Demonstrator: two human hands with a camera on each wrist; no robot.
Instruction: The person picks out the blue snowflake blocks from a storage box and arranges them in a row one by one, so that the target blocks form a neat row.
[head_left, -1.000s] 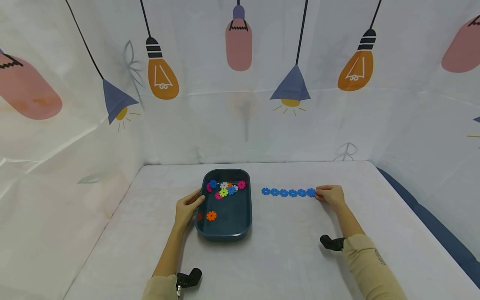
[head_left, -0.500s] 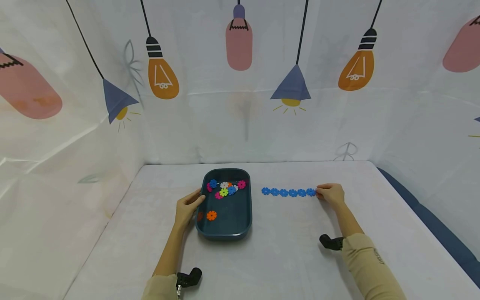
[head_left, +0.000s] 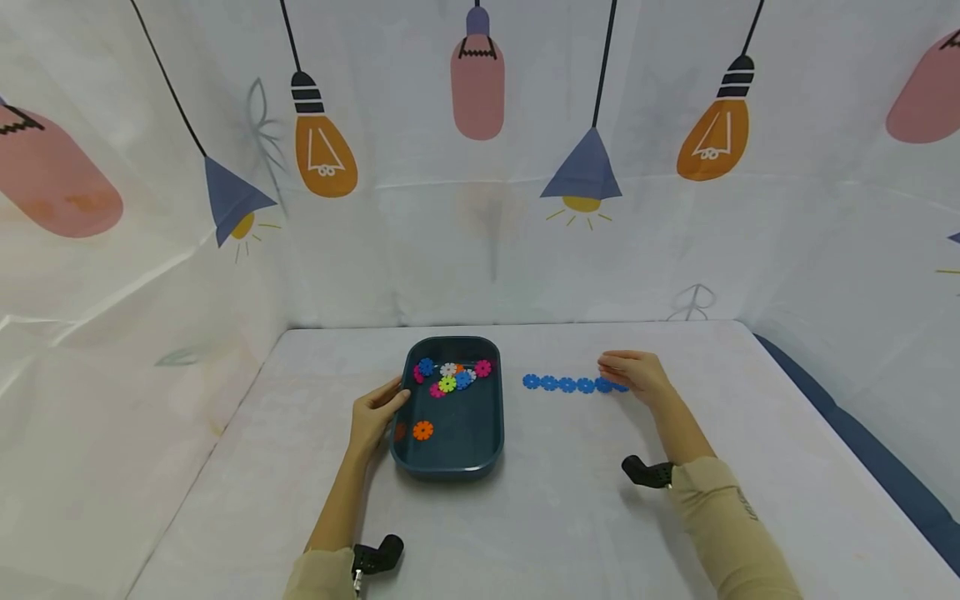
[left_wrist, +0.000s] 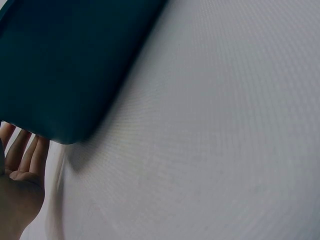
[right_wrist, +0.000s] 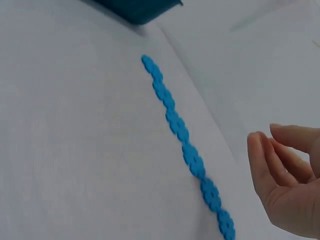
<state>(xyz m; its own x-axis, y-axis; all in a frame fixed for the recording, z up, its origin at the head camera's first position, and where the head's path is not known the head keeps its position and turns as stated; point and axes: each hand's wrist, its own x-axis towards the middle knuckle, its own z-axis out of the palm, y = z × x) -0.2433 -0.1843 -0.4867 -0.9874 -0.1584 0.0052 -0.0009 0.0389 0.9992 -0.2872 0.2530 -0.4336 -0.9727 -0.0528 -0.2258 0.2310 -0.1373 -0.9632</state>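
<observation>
A dark teal tray (head_left: 459, 442) stands left of the table's middle, its left rim held by my left hand (head_left: 375, 417) with the thumb over the edge. In the left wrist view, fingers of the left hand (left_wrist: 27, 175) reach under the tray's wall (left_wrist: 65, 75). Inside the tray lie several flower-shaped plastic discs, among them an orange disc (head_left: 423, 431) and a yellow disc (head_left: 447, 384). To its right, blue flower discs form a straight row (head_left: 567, 385). Over the row's right end hovers my right hand (head_left: 637, 375), thumb and fingertips slightly apart, holding nothing.
White cloth covers the table (head_left: 555, 517). A white curtain (head_left: 420, 250) printed with lamps rises behind its far edge. Black wrist-camera mounts stick out at the left cuff (head_left: 378, 554) and right cuff (head_left: 648, 472).
My right hand has let go of the row's right-end blue disc, lifted and shifted left above the row. The left hand and tray have stayed put.
</observation>
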